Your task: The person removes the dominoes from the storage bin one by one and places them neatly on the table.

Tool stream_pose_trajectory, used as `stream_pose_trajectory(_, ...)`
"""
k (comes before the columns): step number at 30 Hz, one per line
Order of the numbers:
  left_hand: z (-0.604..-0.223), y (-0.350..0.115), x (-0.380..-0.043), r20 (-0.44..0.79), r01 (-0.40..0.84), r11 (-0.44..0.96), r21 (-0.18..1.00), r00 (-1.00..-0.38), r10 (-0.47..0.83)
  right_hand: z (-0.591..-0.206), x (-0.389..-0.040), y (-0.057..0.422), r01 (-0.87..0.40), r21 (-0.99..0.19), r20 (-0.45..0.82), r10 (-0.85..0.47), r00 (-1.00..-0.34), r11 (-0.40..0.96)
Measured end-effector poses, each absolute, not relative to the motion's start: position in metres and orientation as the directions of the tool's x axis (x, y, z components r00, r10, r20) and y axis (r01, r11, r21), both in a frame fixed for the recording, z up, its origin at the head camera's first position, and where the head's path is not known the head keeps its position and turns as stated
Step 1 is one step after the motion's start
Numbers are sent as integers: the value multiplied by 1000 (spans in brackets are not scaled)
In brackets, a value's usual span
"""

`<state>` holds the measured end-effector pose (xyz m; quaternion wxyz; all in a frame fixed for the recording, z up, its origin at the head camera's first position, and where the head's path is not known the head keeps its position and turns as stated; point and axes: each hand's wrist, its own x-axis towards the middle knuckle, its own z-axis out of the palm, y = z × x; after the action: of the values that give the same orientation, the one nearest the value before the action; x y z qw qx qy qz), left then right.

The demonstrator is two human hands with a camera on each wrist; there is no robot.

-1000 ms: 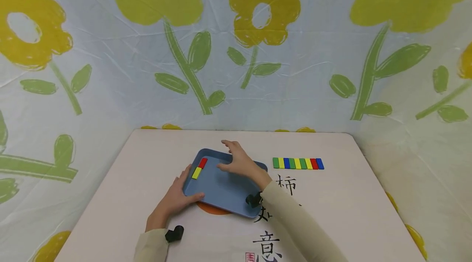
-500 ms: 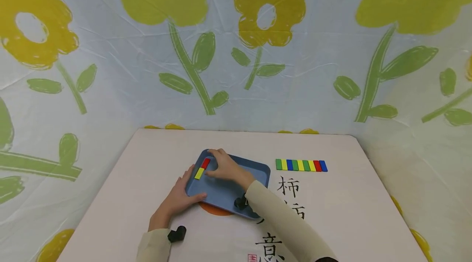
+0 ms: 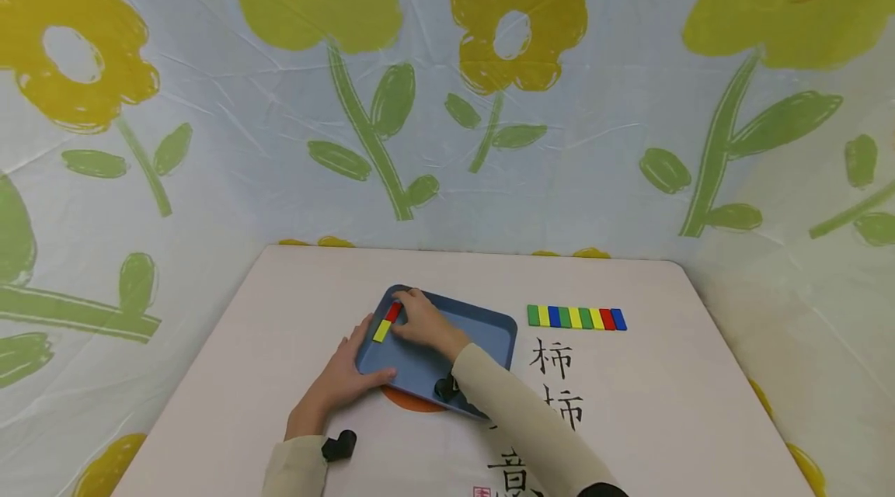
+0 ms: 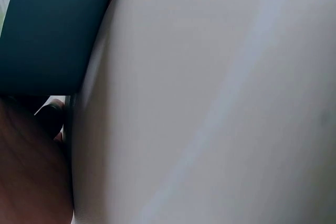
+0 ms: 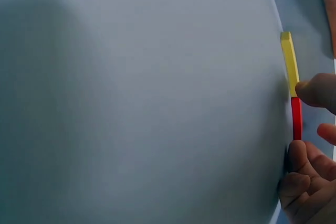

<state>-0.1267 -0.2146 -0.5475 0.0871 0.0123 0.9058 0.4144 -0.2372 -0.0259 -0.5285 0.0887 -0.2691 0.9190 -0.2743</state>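
Note:
My left hand (image 3: 340, 380) holds the near-left corner of a blue rectangular tray (image 3: 482, 330), its fingers along the left side and thumb at the near rim. End to end near the tray's left wall lie a red block (image 3: 395, 312) and a yellow block (image 3: 381, 331). My right hand (image 3: 426, 324) is at them: in the right wrist view a fingertip touches the far end of the red block (image 5: 297, 119), while the thumb meets the yellow block (image 5: 289, 64) beside the joint. The left wrist view shows mostly the tray's outside (image 4: 58, 30) and pale tabletop.
Right of the tray, several green, yellow, blue and red blocks (image 3: 575, 318) stand side by side in a row. Black characters (image 3: 552, 357) are printed on the pale table (image 3: 643, 396). Behind it hangs a flowered cloth (image 3: 594, 210).
My right hand has moved left across the tray, from over its middle to the red and yellow blocks, its thumb and fingers drawing closer together. The left hand keeps its place on the tray.

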Motion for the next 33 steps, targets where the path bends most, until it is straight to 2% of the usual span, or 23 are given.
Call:
stream_pose_trajectory(9,-549,-214,-125,-146,-46,652,757,-984,100,-532,-237,-32,-470,-477,9,-530,-848,743)
stream_pose_trajectory(18,-553,-214,-125,-138,-43,650,759,-986,96,-530,-236,-35,-432,-489,-5,-497,-867,758)
stream_pose_trajectory(33,-550,-215,-126,-129,-31,648,761,-986,105,-523,-237,-35,-494,-468,-14,-565,-825,733)
